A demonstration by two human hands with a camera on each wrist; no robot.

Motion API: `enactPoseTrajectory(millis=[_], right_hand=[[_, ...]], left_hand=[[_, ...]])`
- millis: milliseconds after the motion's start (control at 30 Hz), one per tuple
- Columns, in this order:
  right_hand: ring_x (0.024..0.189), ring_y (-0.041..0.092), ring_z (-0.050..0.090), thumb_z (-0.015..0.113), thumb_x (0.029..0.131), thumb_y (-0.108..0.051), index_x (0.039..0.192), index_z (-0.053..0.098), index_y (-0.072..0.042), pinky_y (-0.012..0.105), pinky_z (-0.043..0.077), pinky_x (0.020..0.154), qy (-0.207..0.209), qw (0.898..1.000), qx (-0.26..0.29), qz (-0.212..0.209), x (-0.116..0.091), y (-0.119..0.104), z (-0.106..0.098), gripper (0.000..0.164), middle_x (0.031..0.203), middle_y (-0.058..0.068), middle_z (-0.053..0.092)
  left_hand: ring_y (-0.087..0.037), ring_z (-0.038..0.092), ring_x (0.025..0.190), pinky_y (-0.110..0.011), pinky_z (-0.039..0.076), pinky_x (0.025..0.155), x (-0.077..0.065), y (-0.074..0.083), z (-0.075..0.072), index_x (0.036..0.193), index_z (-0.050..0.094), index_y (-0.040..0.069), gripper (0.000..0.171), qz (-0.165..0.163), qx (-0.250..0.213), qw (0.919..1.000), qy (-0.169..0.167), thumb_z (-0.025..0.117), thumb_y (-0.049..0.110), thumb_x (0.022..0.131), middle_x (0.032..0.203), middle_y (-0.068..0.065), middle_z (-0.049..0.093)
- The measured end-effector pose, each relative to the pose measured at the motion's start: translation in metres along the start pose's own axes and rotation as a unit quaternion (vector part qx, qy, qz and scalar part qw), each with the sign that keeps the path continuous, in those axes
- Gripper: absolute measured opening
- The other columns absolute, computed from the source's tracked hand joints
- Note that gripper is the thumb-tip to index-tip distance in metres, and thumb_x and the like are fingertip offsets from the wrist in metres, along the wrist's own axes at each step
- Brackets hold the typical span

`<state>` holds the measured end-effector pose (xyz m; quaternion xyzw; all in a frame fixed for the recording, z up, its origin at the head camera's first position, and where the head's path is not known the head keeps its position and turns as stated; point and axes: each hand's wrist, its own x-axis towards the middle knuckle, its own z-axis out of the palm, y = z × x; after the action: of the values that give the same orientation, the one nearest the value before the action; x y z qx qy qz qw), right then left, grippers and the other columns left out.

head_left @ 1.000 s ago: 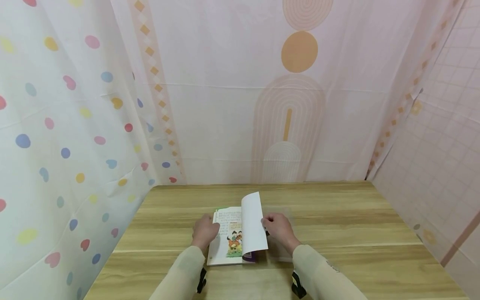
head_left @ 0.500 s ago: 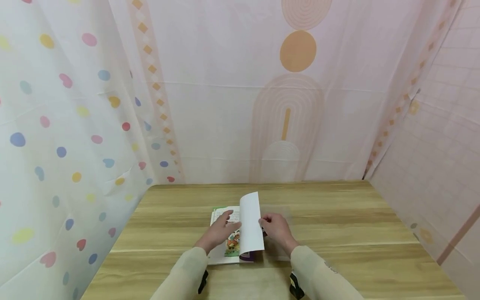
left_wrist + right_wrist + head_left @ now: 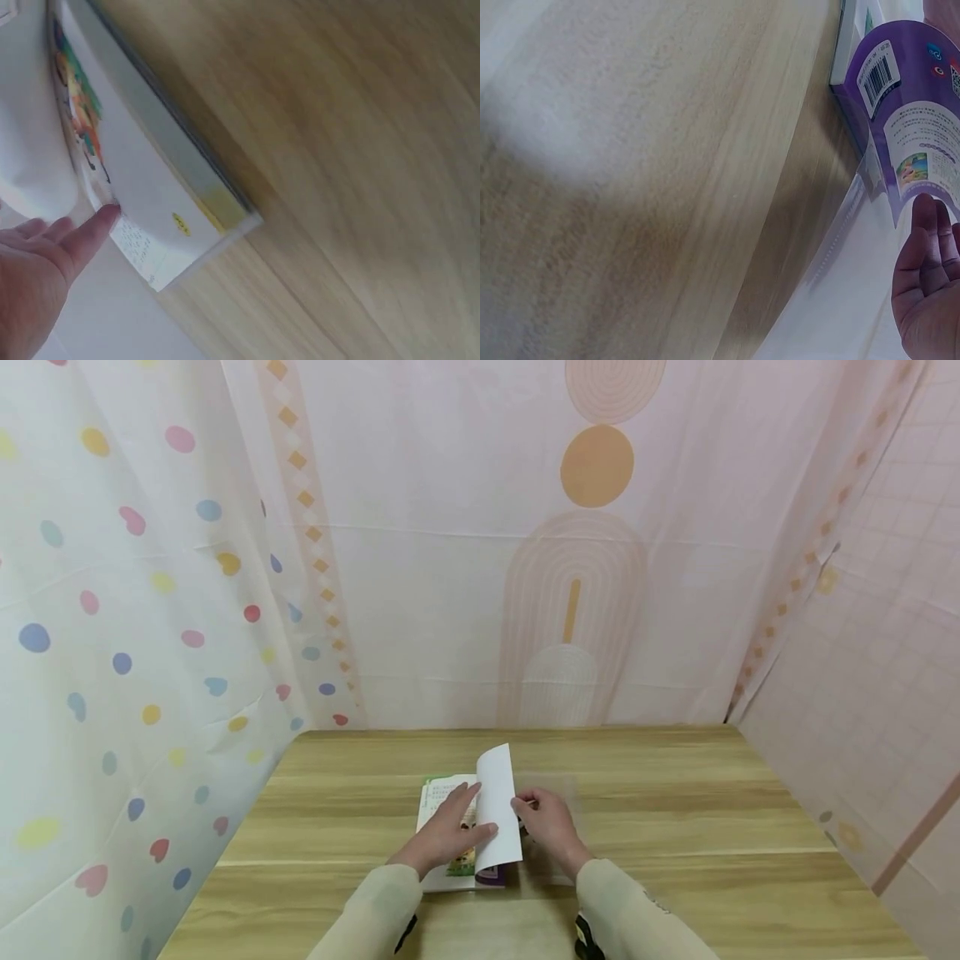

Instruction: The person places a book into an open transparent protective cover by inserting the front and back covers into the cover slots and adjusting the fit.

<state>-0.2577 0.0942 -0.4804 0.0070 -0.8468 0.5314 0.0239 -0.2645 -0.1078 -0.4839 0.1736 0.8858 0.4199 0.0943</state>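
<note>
An open book (image 3: 433,802) lies on the table, its page printed with text and a coloured picture. The back cover (image 3: 497,802) stands raised and curved, white inside and purple outside with a barcode in the right wrist view. At its free edge my right hand (image 3: 551,827) pinches it with curled fingers. My left hand (image 3: 442,839) reaches over the page with fingers spread; its thumb and fingertips overlap the cover's white side in the head view. In the left wrist view the thumb rests close over the page.
A clear plastic sheet (image 3: 821,292) extends from the book beneath my right hand. The wooden table (image 3: 675,810) reaches a patterned curtain (image 3: 420,610) at the back, with more hangings at both sides.
My left hand has moved right from the book's left edge, across the page to the raised cover, its fingers spreading. The right hand keeps the cover's edge, which has shifted slightly left.
</note>
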Motion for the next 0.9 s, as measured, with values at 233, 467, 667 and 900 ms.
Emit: enactPoseTrajectory(millis=[233, 467, 667, 900], right_hand=[[0.077, 0.018, 0.062, 0.061, 0.099, -0.020, 0.106, 0.069, -0.001, 0.031, 0.053, 0.064, -0.015, 1.000, 0.007, -0.001, -0.003, -0.001, -0.001, 0.022, 0.089, 0.005, 0.067], [0.078, 0.022, 0.065, 0.061, 0.099, -0.017, 0.107, 0.068, 0.002, 0.031, 0.054, 0.064, -0.018, 1.000, 0.019, -0.008, -0.002, -0.001, -0.003, 0.021, 0.091, 0.008, 0.068], [0.077, 0.019, 0.067, 0.061, 0.098, -0.014, 0.127, 0.057, 0.004, 0.035, 0.056, 0.070, -0.014, 1.000, 0.025, 0.004, 0.000, 0.005, -0.001, 0.034, 0.100, 0.011, 0.069], [0.084, 0.018, 0.064, 0.066, 0.093, -0.008, 0.120, 0.064, 0.002, 0.032, 0.055, 0.070, 0.015, 1.000, 0.009, -0.005, 0.001, 0.005, 0.001, 0.029, 0.095, 0.006, 0.067]], left_hand=[[-0.039, 0.020, 0.147, -0.062, 0.027, 0.110, 0.001, -0.006, 0.004, 0.159, 0.026, 0.024, 0.079, 0.043, 0.111, 0.9929, -0.005, 0.053, 0.062, 0.095, 0.164, -0.012, 0.015], [-0.038, 0.031, 0.143, -0.062, 0.038, 0.102, 0.005, -0.007, 0.006, 0.158, 0.030, 0.025, 0.077, 0.079, 0.186, 0.9792, -0.016, 0.044, 0.067, 0.095, 0.164, -0.010, 0.020], [-0.036, 0.038, 0.140, -0.058, 0.047, 0.092, 0.004, -0.005, 0.011, 0.156, 0.034, 0.023, 0.077, 0.080, 0.220, 0.9721, -0.016, 0.042, 0.069, 0.095, 0.163, -0.010, 0.021], [-0.039, 0.043, 0.135, -0.060, 0.047, 0.091, 0.004, -0.005, 0.014, 0.155, 0.037, 0.022, 0.076, 0.078, 0.246, 0.9662, -0.012, 0.044, 0.068, 0.094, 0.163, -0.010, 0.022]])
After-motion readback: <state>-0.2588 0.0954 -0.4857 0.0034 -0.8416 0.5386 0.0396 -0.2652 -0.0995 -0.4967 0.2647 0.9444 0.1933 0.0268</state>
